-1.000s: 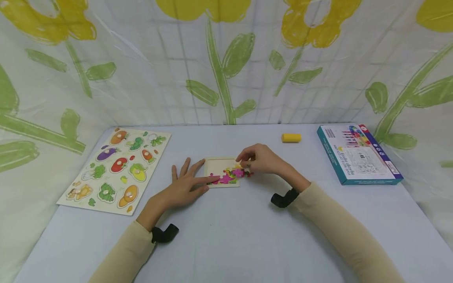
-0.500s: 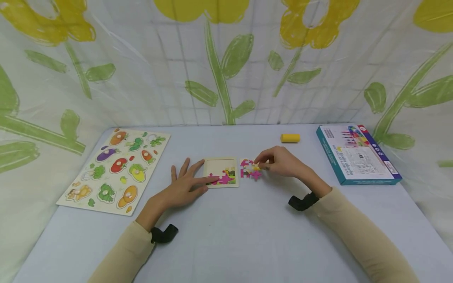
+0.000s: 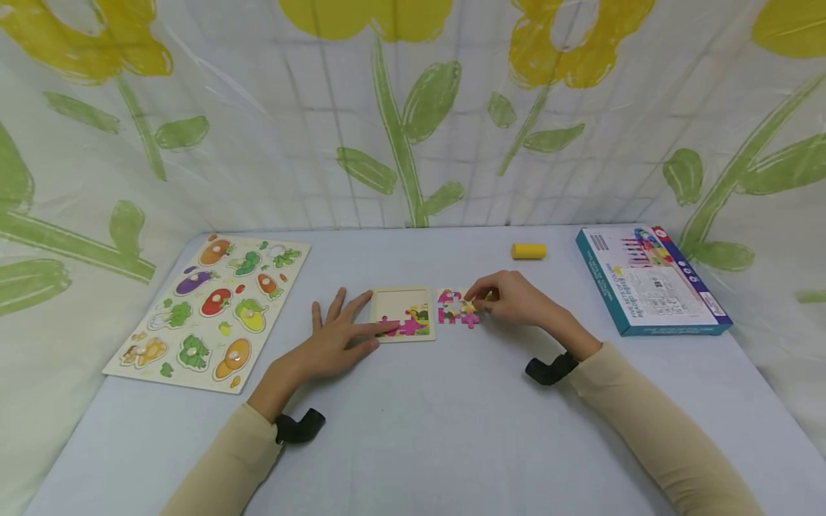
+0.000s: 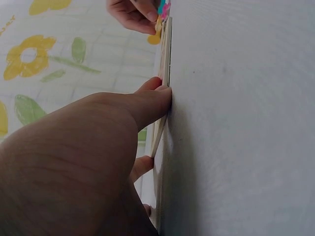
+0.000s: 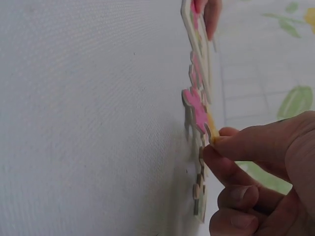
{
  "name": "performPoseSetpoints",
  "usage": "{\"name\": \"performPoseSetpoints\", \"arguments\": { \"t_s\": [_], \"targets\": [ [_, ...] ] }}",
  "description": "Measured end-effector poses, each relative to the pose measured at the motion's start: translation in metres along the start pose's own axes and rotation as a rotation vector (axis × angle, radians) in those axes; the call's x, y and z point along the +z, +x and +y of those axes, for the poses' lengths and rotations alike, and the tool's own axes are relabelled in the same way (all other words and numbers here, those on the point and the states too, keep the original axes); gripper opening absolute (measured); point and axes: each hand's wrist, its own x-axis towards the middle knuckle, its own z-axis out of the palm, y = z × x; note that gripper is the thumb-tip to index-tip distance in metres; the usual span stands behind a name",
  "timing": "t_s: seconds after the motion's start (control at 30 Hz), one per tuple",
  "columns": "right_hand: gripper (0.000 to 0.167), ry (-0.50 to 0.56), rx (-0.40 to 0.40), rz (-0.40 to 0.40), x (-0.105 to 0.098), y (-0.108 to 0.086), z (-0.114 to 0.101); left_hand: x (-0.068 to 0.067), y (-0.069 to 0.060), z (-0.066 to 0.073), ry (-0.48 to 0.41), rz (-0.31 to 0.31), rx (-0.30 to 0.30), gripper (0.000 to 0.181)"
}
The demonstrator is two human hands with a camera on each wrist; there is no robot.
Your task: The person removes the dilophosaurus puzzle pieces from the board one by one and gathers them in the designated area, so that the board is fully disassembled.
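Observation:
My left hand (image 3: 335, 347) lies with fingers spread at the left side of a small wooden puzzle tray (image 3: 401, 289), its index finger over pink pieces (image 3: 411, 327) in the tray's lower part. In the left wrist view, the thumb (image 4: 155, 103) touches the tray's edge. Right of the tray lies a cluster of jigsaw pieces (image 3: 445, 315), pink, yellow and white. Over that cluster, my right hand (image 3: 510, 296) pinches a pink and yellow jigsaw piece (image 5: 198, 112) between thumb and forefinger. The piece looks slightly tilted above the others in the right wrist view.
On the left lies a vegetable peg-puzzle board (image 3: 216, 308). A yellow cylinder (image 3: 528, 251) sits at the back, and a teal-edged box (image 3: 654, 283) stands at the back right. Behind the table hangs a flower-printed curtain (image 3: 290, 143).
My right hand has moved right from over the tray's right edge, with the jigsaw piece, to the right side of the loose cluster. Lately it shifts only slightly. The left hand stays put.

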Motion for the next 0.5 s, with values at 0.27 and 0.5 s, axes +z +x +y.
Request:
{"name": "performPoseSetpoints", "arguments": {
  "t_s": [0.27,0.5],
  "targets": [
    [0.019,-0.017,-0.010,0.003,0.0031,0.0001,-0.0002,0.0013,0.0001,-0.0014,0.003,0.000,0.003,0.040],
    [0.020,-0.036,-0.007,0.004,0.0044,-0.0001,0.0001,0.0008,-0.0001,-0.0007,0.000,0.002,-0.005,0.039]
  ]
}}
